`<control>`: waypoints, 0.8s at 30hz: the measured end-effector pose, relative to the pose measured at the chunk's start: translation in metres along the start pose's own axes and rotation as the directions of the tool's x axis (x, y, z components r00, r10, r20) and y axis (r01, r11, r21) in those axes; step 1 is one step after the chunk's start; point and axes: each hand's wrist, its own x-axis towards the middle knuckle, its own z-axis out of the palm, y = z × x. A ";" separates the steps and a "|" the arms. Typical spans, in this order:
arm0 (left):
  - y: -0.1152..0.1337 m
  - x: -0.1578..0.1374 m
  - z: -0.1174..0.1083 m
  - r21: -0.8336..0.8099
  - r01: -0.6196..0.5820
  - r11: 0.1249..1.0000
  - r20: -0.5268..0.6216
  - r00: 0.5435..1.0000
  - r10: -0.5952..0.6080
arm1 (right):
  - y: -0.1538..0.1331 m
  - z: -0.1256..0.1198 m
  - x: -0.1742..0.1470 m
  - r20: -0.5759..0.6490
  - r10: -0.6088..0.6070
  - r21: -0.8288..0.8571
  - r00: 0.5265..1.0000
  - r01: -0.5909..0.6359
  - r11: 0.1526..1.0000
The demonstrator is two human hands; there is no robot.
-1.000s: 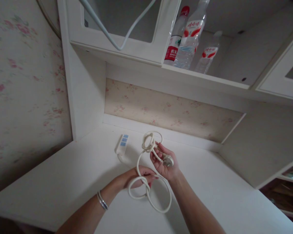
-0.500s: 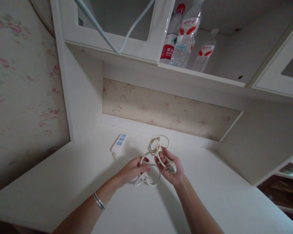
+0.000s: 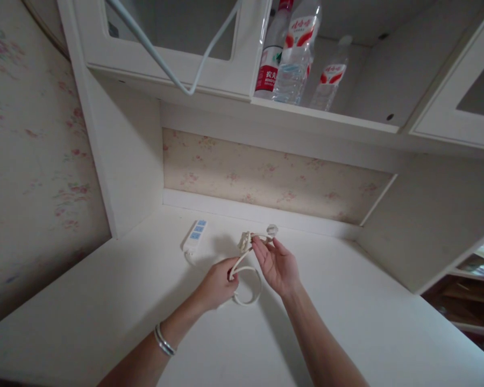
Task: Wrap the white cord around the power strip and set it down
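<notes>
A white power strip [image 3: 198, 230] with blue socket faces lies at the back left of the white desktop. Its cord [image 3: 248, 305] hangs in a loop between my hands. My left hand [image 3: 220, 282] is closed round the cord. Just right of it, my right hand [image 3: 277, 266] is turned palm up, with the cord at its fingertips, loosely gripped. A bunched, knotted part of the cord [image 3: 245, 241] sits by those fingertips. The plug [image 3: 271, 230] shows just beyond them. My left wrist wears silver bangles [image 3: 164, 339].
Overhead, a cabinet shelf [image 3: 326, 114] holds several plastic bottles [image 3: 296, 59]. A pale bent rod [image 3: 153, 51] hangs in front of the cabinet door at upper left. Side panels [image 3: 125, 161] close in the desktop [image 3: 326, 333], and a floral-papered wall stands left.
The plug has gone from my right palm to beyond its fingertips. The knotted loops have drawn together and dropped. My left hand has closed more tightly on the cord. The view has shifted slightly.
</notes>
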 end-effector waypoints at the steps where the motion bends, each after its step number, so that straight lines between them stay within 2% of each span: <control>1: 0.003 0.000 0.000 0.058 -0.027 0.998 -0.033 0.999 0.029 | 0.001 -0.003 0.001 -0.022 0.004 -0.007 1.000 -0.004 1.000; 6: 0.008 0.000 -0.001 0.204 -0.056 0.977 -0.127 0.988 0.083 | 0.008 -0.016 0.005 -0.164 0.043 -0.066 0.986 -0.054 0.996; 13: 0.003 -0.001 -0.004 0.310 -0.049 0.949 -0.195 0.974 0.114 | 0.019 -0.031 0.006 -0.227 0.079 -0.161 0.971 -0.118 0.980; 17: -0.004 0.000 -0.004 0.364 -0.038 0.931 -0.222 0.967 0.127 | 0.023 -0.033 0.005 -0.232 0.059 -0.334 0.971 -0.136 0.933; 21: -0.010 0.001 -0.003 0.370 -0.038 0.928 -0.257 0.956 0.142 | 0.028 -0.035 0.003 -0.210 0.031 -0.438 0.977 -0.123 0.891; 24: -0.009 0.001 -0.003 0.416 -0.040 0.908 -0.241 0.958 0.152 | 0.034 -0.035 -0.001 -0.212 -0.088 -0.519 0.973 -0.035 0.854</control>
